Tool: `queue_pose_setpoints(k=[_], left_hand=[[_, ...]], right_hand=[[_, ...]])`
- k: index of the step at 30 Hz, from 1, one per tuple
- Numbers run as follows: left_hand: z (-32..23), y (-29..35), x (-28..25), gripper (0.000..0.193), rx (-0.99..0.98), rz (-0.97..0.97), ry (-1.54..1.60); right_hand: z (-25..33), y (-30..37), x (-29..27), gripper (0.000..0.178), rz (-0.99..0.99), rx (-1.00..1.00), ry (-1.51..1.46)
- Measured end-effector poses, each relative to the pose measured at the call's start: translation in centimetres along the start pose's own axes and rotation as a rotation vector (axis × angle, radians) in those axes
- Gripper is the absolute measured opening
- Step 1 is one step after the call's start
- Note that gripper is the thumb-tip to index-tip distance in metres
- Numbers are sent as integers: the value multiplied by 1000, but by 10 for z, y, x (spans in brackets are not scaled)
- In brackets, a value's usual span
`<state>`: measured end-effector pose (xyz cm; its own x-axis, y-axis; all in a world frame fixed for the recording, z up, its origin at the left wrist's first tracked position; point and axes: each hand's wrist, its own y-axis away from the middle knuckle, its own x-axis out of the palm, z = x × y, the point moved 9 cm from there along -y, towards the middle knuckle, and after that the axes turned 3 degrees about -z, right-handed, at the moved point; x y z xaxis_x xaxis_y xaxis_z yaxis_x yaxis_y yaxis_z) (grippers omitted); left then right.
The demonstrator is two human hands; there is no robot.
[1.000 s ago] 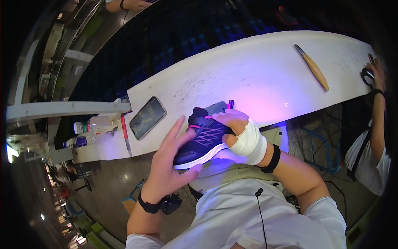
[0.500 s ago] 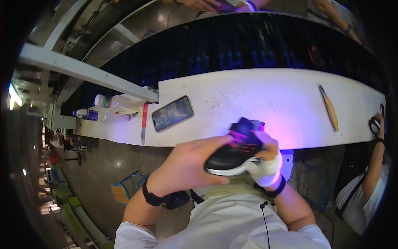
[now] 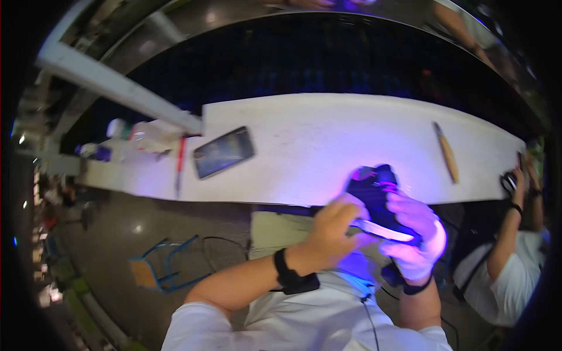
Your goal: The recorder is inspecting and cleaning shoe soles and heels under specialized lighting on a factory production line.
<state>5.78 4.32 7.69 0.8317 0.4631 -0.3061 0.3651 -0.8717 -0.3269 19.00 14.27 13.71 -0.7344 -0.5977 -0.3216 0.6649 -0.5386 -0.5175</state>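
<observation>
A black shoe (image 3: 376, 198) with a white sole and some pinkish-red detail is held up at the table's near edge, under violet light. My right hand (image 3: 417, 237), in a pale glove, wraps round one end of it. My bare left hand (image 3: 331, 234) is closed at the shoe's other side, fingers and thumb on the edge by the sole; motion blurs it somewhat. Each wrist wears a dark band.
On the white table (image 3: 281, 169) lie a phone (image 3: 225, 152), a red-handled blade (image 3: 180, 164) and a wooden-handled tool (image 3: 446, 153). Bottles (image 3: 143, 137) stand far left. A co-worker's hand (image 3: 515, 181) holds scissors at right. A blue-framed stool (image 3: 167, 269) stands below left.
The shoe has turned and moved slightly right, its toe now toward my gloved right hand. My left hand has shifted right, from cupping the toe to the sole's side.
</observation>
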Motion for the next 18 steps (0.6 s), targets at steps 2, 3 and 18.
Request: queue_pose_setpoints(k=[2,3,18], left_hand=[[-14,-8,1,39,70,-71,44],[-17,-10,4,40,77,-76,56],[-15,-34,29,45,130,-48,56]], right_hand=[[4,-2,-3,61,34,-36,31],[1,-3,-6,58,31,-8,7],[-39,11,-30,53,-136,111,-249]])
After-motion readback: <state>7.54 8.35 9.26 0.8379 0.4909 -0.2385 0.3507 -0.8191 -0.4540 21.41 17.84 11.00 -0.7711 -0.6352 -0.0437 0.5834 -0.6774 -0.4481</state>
